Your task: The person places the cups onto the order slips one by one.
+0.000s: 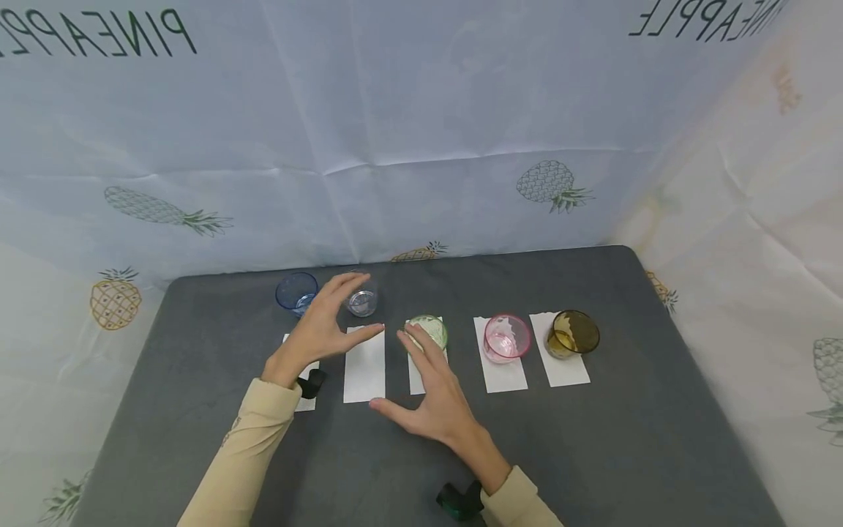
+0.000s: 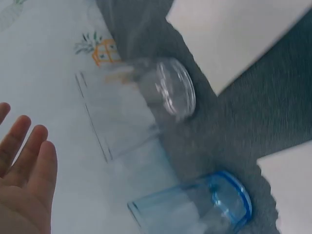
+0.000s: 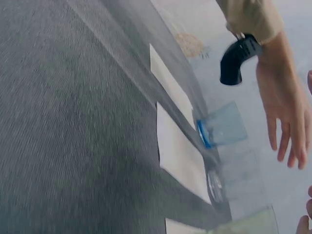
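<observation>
The clear plastic cup [image 1: 361,300] stands at the back of the dark grey counter [image 1: 626,439], just behind a bare white paper strip [image 1: 364,364] and beside a blue transparent cup [image 1: 296,291]. The left hand [image 1: 326,322] hovers near it, fingers spread, holding nothing. The right hand [image 1: 431,399], also wide and empty, reaches by the pale green cup [image 1: 428,331]. Pink [image 1: 506,337] and amber [image 1: 573,334] cups sit on strips further right.
</observation>
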The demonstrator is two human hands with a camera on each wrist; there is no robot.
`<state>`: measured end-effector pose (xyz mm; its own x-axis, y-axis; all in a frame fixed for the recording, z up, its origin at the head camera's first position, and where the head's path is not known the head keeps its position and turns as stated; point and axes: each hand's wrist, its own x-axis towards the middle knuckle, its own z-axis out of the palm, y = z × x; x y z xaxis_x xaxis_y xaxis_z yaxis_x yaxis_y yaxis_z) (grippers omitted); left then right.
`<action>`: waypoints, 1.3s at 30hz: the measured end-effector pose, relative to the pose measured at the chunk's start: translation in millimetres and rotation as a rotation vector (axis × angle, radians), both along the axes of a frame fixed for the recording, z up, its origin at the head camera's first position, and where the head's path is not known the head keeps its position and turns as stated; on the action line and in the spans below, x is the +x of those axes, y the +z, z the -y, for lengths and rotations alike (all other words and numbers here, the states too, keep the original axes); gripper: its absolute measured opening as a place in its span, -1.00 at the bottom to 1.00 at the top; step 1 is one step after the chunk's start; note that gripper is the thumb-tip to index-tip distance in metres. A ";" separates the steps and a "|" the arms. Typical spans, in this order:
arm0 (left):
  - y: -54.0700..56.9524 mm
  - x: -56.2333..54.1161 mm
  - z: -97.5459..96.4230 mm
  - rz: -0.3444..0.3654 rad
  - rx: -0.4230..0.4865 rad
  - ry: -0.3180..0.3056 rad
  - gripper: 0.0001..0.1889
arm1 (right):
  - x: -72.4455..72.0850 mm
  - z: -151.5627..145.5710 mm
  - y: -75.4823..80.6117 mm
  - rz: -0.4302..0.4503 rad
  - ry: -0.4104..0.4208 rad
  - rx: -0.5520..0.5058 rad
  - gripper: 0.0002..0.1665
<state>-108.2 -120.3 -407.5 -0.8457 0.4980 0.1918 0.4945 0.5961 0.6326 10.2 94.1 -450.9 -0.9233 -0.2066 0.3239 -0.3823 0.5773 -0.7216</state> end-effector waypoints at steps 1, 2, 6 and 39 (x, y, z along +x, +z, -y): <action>0.6 -2.2 1.7 0.002 -0.007 0.000 -0.09 | -0.8 3.5 -0.4 -0.007 0.007 0.001 0.17; 1.5 -4.6 3.2 0.005 -0.011 -0.002 -0.09 | -1.7 7.0 -0.5 -0.012 0.013 0.003 0.17; 4.0 -13.9 7.5 0.019 -0.033 -0.001 -0.08 | -5.0 18.6 -3.2 -0.035 0.033 0.011 0.16; -14.4 -47.1 17.0 0.116 -0.196 0.035 -0.03 | -19.5 43.9 -72.7 0.064 -0.011 0.333 0.07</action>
